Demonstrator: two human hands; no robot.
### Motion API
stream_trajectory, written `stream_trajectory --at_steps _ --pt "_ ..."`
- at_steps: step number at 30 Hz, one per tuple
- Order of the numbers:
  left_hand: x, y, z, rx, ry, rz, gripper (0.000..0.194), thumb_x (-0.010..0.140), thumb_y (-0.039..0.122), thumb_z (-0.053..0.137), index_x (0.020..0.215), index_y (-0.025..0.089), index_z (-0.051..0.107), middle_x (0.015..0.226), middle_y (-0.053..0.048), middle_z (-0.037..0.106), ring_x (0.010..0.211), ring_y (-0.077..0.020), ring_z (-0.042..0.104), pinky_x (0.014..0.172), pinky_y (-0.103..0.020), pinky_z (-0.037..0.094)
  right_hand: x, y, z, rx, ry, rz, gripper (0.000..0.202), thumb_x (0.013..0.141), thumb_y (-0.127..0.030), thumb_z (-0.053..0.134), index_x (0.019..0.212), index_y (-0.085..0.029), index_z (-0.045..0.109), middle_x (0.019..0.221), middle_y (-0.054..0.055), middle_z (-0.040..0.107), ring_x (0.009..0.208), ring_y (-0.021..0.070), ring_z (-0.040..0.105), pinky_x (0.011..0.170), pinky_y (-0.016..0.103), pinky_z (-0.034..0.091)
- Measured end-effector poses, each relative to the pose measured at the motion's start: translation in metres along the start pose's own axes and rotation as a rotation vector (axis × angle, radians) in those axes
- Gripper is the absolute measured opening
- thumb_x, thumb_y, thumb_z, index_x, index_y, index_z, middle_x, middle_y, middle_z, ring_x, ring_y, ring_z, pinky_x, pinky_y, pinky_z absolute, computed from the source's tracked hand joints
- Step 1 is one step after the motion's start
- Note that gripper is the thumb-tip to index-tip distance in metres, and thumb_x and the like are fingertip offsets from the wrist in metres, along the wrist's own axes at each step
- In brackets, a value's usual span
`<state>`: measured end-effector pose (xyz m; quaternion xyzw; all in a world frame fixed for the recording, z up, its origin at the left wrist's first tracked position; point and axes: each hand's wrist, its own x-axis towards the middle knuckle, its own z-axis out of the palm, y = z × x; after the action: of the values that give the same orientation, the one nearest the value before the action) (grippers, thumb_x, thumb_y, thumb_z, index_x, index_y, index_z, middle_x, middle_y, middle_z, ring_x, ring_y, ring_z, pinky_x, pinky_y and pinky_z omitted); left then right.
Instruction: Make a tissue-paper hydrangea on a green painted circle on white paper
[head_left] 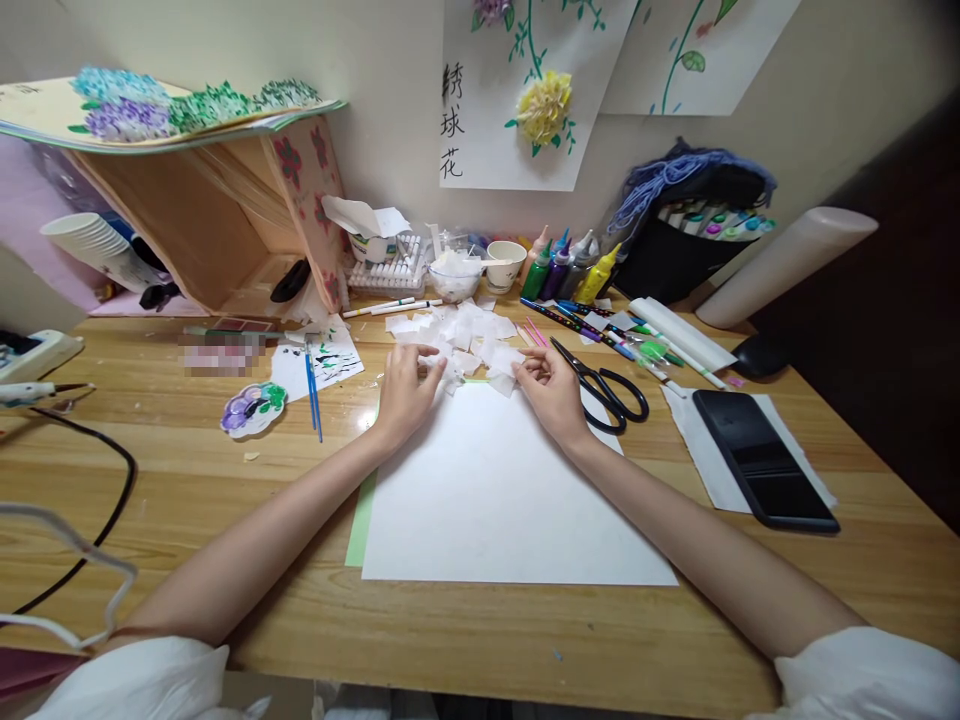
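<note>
A large white sheet of paper lies on the wooden table, over a green sheet that shows at its left edge. Beyond its far edge is a loose pile of small white tissue pieces. My left hand rests at the pile's left side, fingers bent and slightly apart, touching the tissue. At the right side, my right hand pinches the edge of a white tissue piece between thumb and fingertips. Black-handled scissors lie just right of my right hand, partly over the white sheet.
Left stand a paint palette, blue brushes and a cardboard box. Paint bottles, a paper cup and a bowl line the back. Pens and a phone are right.
</note>
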<state>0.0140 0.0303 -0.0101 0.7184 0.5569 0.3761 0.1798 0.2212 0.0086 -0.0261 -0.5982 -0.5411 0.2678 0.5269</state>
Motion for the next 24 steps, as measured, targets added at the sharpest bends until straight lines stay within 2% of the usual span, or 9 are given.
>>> stream_trajectory --at_steps 2,4,9,14,17,19,21,23,24 --pt "0.004 -0.002 -0.005 0.052 0.041 -0.004 0.018 0.089 0.028 0.043 0.096 0.018 0.056 0.101 -0.007 0.055 0.093 -0.0192 0.050 0.081 -0.032 0.040 -0.003 -0.004 -0.001 -0.077 0.022 -0.097 0.026 0.078 -0.026 0.057 0.102 -0.017 0.054 0.086 0.003 0.057 0.071 0.0144 0.051 0.067 0.029 0.044" --pt "0.007 -0.004 -0.008 0.138 0.051 0.001 0.017 0.089 0.027 0.042 0.090 0.018 0.057 0.095 -0.007 0.057 0.092 -0.0207 0.049 0.080 -0.034 0.039 -0.008 -0.010 -0.002 -0.188 0.019 -0.231 0.022 0.079 -0.021 0.055 0.101 -0.019 0.055 0.093 0.005 0.056 0.078 0.0163 0.051 0.073 0.032 0.044" --pt "0.003 -0.005 -0.008 0.290 -0.028 0.013 0.018 0.082 0.034 0.052 0.075 0.019 0.057 0.082 -0.005 0.058 0.084 -0.0216 0.050 0.072 -0.033 0.038 -0.017 -0.020 -0.002 -0.344 -0.195 -0.498 0.013 0.080 -0.013 0.051 0.085 -0.021 0.061 0.086 0.005 0.054 0.088 0.0208 0.051 0.082 0.038 0.042" --pt "-0.002 -0.004 -0.005 0.293 -0.079 0.083 0.017 0.080 0.036 0.056 0.076 0.020 0.057 0.084 -0.005 0.058 0.085 -0.0214 0.051 0.074 -0.033 0.039 -0.017 -0.016 0.001 -0.428 -0.390 -0.501 0.017 0.080 -0.011 0.049 0.085 -0.019 0.063 0.089 0.006 0.060 0.090 0.0217 0.053 0.083 0.038 0.044" --pt "-0.001 -0.006 -0.004 0.273 -0.118 0.089 0.012 0.082 0.030 0.053 0.076 0.020 0.056 0.082 -0.004 0.057 0.084 -0.0211 0.052 0.074 -0.034 0.040 -0.014 -0.013 0.001 -0.426 -0.443 -0.494 0.026 0.080 -0.011 0.048 0.102 -0.020 0.061 0.106 0.008 0.059 0.102 0.0226 0.052 0.091 0.039 0.044" --pt "0.000 -0.006 -0.005 0.243 -0.064 0.076 0.011 0.084 0.029 0.050 0.084 0.019 0.056 0.088 -0.006 0.056 0.088 -0.0218 0.052 0.077 -0.035 0.042 -0.013 -0.012 0.000 -0.418 -0.452 -0.518 0.034 0.080 -0.011 0.048 0.111 -0.022 0.057 0.117 0.008 0.055 0.112 0.0229 0.049 0.097 0.041 0.040" --pt "0.000 -0.005 -0.006 0.215 0.011 0.101 0.022 0.083 0.032 0.051 0.100 0.018 0.053 0.104 -0.010 0.053 0.101 -0.0244 0.048 0.086 -0.039 0.041 -0.012 -0.011 -0.001 -0.432 -0.385 -0.515 0.035 0.080 -0.011 0.047 0.112 -0.023 0.056 0.121 0.008 0.052 0.116 0.0234 0.046 0.101 0.043 0.038" --pt "0.001 -0.005 -0.008 0.193 0.007 0.166 0.052 0.078 0.039 0.059 0.122 0.018 0.042 0.126 -0.014 0.041 0.119 -0.0284 0.038 0.098 -0.045 0.033 -0.010 -0.009 -0.002 -0.461 -0.265 -0.462 0.030 0.080 -0.013 0.049 0.109 -0.021 0.056 0.119 0.010 0.050 0.116 0.0247 0.046 0.102 0.044 0.037" --pt "0.002 -0.005 -0.008 0.181 -0.041 0.193 0.070 0.074 0.044 0.063 0.131 0.019 0.032 0.136 -0.015 0.031 0.126 -0.0301 0.031 0.103 -0.047 0.028 -0.008 -0.007 -0.002 -0.470 -0.222 -0.421 0.030 0.080 -0.015 0.050 0.110 -0.019 0.055 0.118 0.012 0.049 0.117 0.0255 0.045 0.102 0.044 0.037"
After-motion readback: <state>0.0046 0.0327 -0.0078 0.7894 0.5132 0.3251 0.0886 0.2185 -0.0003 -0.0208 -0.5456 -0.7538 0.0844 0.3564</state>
